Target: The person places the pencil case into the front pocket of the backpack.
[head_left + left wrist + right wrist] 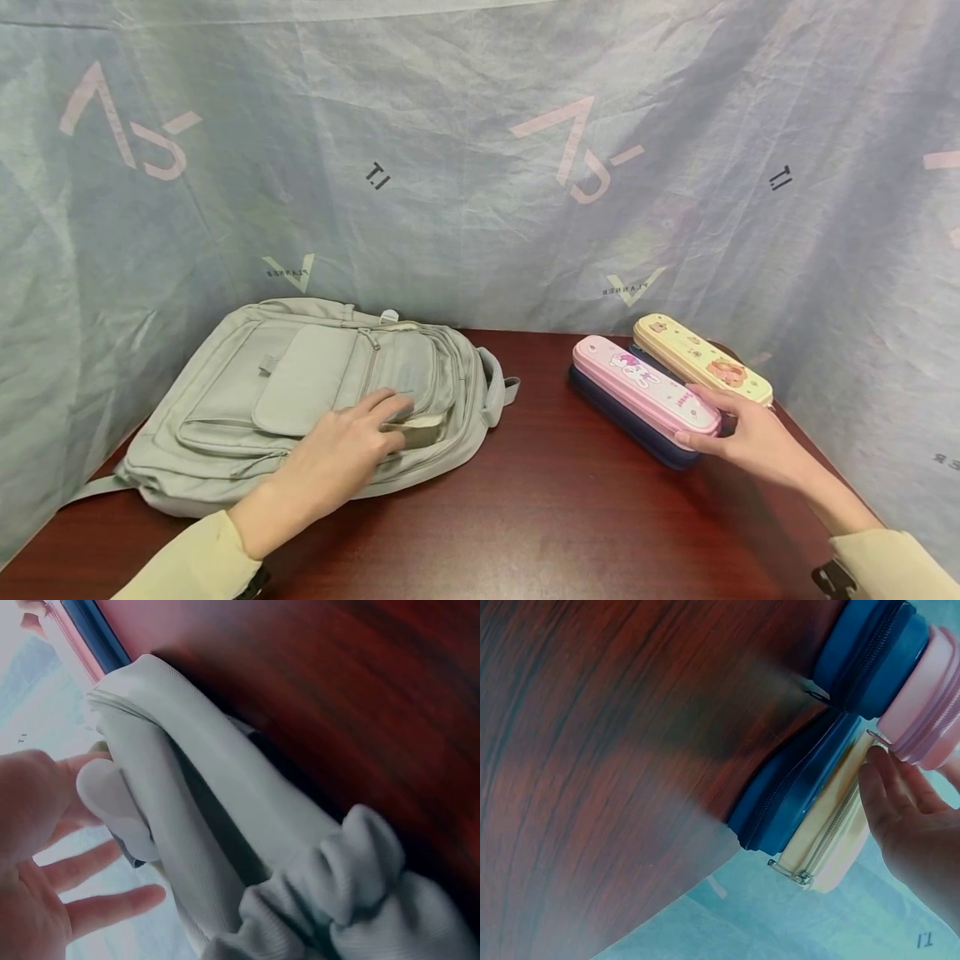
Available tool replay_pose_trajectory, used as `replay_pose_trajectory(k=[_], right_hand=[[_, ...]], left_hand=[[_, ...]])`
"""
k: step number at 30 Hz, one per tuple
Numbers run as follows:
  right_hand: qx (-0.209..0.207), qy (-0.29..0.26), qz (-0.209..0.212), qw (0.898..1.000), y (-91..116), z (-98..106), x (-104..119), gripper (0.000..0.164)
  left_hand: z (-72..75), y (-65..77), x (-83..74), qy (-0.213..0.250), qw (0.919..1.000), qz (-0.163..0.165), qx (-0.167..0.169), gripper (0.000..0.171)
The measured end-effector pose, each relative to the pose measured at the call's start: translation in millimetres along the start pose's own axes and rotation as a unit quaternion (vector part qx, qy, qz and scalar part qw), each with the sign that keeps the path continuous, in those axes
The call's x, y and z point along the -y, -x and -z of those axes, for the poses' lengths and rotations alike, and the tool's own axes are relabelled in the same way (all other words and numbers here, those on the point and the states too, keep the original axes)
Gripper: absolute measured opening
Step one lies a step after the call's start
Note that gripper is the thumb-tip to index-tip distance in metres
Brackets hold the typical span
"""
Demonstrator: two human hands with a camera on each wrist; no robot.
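One pink case (pixel 637 379) lies on a dark blue case (pixel 628 422) on the counter (pixel 525 533); fingers of the right hand (pixel 750 433) pinch its near end. It is probably light and stiff; better to hold across both sides. At the backpack (pixel 311 375), the left hand (pixel 341 450) has spread fingers.

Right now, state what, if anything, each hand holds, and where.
The right hand pinches the pink case across its near end; whether the left hand grips the backpack cannot be told.
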State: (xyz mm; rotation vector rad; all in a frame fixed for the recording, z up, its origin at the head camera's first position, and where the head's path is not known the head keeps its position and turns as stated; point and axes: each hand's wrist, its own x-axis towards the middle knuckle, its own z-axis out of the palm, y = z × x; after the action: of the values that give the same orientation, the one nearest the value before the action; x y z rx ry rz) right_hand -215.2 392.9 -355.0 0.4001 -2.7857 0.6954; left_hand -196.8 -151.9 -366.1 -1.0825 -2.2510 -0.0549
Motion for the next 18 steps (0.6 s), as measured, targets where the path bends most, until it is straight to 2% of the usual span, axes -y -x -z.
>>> replay_pose_trajectory(k=[5,11,15,18], right_hand=[[-0.002,-0.009,0.0,1.0,-0.5,1.0,-0.5,0.078],[0.022,-0.044,-0.028,0.998,1.0,2.2,-5.0,0.084],[0.039,-0.086,-0.05,0.994,1.6,3.3,-7.3,0.084],[0.046,-0.116,-0.06,0.99,2.5,4.6,-8.0,0.084]], left_hand=[[0.9,0.0,-1.5,-0.028,0.9993,0.026,0.005,0.041],[2.3,-0.7,-4.0,-0.047,0.9963,0.058,0.042,0.053],[2.5,-0.5,-5.8,-0.042,0.9926,0.091,0.068,0.046],[2.3,-0.9,-6.1,-0.037,0.9915,0.106,0.066,0.04]])
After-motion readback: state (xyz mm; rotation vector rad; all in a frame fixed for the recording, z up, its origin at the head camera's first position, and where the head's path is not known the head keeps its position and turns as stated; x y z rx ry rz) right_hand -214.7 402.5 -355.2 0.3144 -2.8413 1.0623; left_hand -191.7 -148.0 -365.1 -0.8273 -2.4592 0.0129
